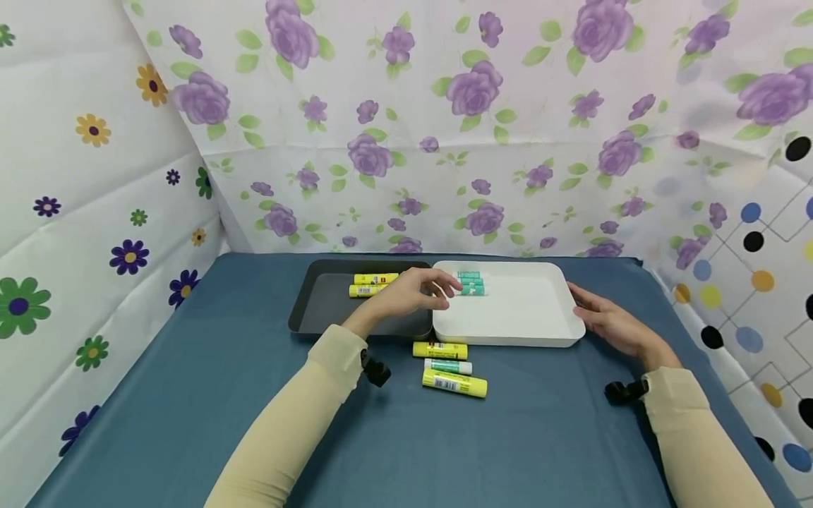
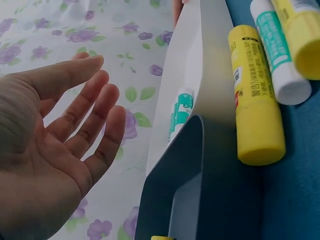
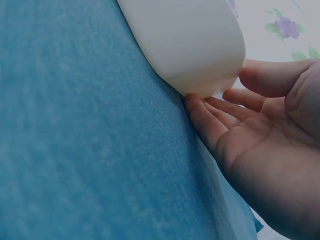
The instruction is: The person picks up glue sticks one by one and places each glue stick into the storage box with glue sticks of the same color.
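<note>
My left hand (image 1: 413,291) hovers where the dark grey tray (image 1: 317,310) and the white tray (image 1: 514,317) meet, its fingers loosely bent around nothing. Just beyond its fingertips, two white-and-green glue sticks (image 1: 472,290) lie in the white tray. Two yellow glue sticks (image 1: 365,291) lie side by side in the grey tray, partly behind that hand. At the white tray's right end, my right hand (image 1: 612,324) holds the edge, thumb at the rim and fingers against the outer wall; the right wrist view shows this tray corner (image 3: 200,55) between thumb and fingertips.
In front of the trays, on the blue cloth (image 1: 540,437), lie a yellow glue stick (image 1: 440,351), a white-and-green one (image 1: 448,366) and another yellow one (image 1: 454,383). A flowered curtain (image 1: 368,197) hangs behind the table, with patterned sheets at both sides.
</note>
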`<state>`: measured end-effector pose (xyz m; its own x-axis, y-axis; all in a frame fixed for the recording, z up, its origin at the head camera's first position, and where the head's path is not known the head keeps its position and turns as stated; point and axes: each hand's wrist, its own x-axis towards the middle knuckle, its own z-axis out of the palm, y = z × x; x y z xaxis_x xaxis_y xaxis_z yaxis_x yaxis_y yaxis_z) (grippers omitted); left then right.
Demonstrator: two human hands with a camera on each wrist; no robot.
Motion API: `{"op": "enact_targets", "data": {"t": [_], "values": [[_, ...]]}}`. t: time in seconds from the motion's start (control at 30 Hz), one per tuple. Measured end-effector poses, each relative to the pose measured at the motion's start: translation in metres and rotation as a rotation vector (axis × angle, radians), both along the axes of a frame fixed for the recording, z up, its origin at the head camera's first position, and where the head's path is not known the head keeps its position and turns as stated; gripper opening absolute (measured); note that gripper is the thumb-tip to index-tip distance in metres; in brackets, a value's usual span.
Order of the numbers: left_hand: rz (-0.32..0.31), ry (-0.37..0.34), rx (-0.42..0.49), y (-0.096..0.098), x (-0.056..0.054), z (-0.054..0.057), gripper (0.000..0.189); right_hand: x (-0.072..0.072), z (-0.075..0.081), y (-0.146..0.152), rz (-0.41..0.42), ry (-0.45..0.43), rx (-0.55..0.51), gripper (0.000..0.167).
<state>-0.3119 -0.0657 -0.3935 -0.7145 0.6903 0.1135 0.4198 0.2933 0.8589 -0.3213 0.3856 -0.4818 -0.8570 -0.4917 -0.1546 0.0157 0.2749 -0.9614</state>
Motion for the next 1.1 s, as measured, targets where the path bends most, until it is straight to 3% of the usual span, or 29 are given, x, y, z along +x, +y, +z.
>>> {"op": "enact_targets", "data": {"t": [0.53,0.8,1.1], "values": [[0.028,-0.078,0.031,-0.025,0.051,-0.022,0.037,0.000,-0.002,-0.002,0.007,-0.010,0.027,0.075],[0.061,-0.076,0.000,-0.030,0.063,-0.029,0.039,0.002,0.000,-0.001,0.004,-0.005,0.014,0.076],[0.041,-0.045,-0.023,-0.028,0.075,-0.045,0.038,0.000,0.002,0.001,0.008,0.006,0.012,0.076]]}}
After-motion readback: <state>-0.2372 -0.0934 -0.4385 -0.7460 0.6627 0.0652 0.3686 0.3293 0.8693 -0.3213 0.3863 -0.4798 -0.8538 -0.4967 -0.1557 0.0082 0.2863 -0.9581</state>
